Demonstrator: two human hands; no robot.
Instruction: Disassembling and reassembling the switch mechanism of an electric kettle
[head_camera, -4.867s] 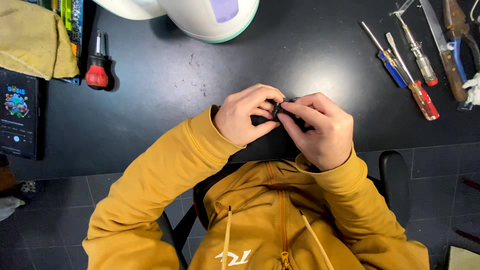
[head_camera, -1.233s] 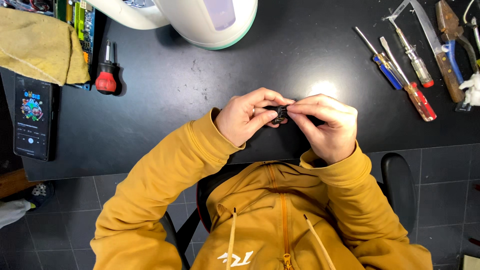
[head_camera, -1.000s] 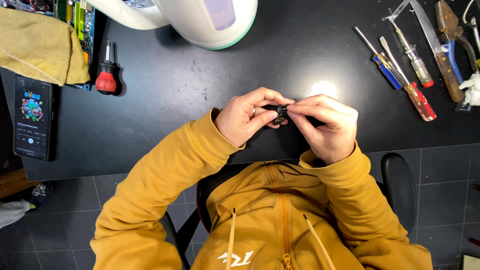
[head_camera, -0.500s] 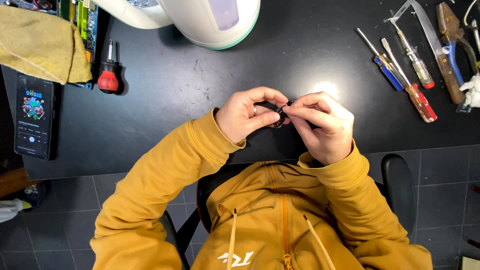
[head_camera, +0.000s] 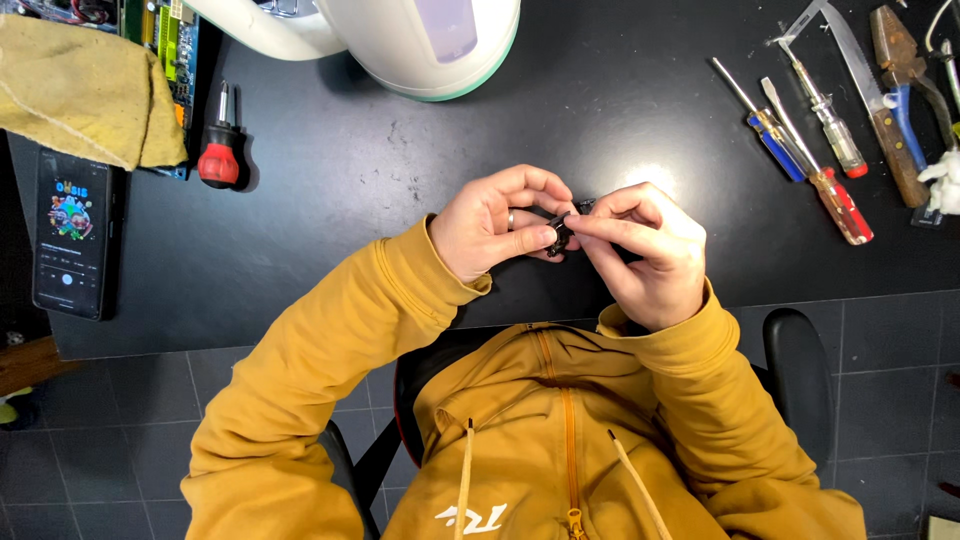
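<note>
Both hands met above the near edge of the black table (head_camera: 600, 90), pinching one small black part (head_camera: 560, 235) between them. Left hand (head_camera: 500, 220) curled, thumb and forefinger closed on the part's left end; ring on one finger. Right hand (head_camera: 645, 250) closed too, fingertips (head_camera: 585, 222) gripping the part's right end from above. Part mostly hidden by the fingers; shape not clear. Both sleeves mustard yellow.

Well apart, at top right: screwdrivers (head_camera: 815, 165) with blue, red and clear handles, laid side by side, beside a small saw (head_camera: 865, 75) and pliers (head_camera: 905, 60). At top centre, a white appliance (head_camera: 400, 40) with a green rim. At left, a stubby red screwdriver (head_camera: 218, 150), a tan cloth (head_camera: 85, 90) and a phone (head_camera: 70, 235) with lit screen.
</note>
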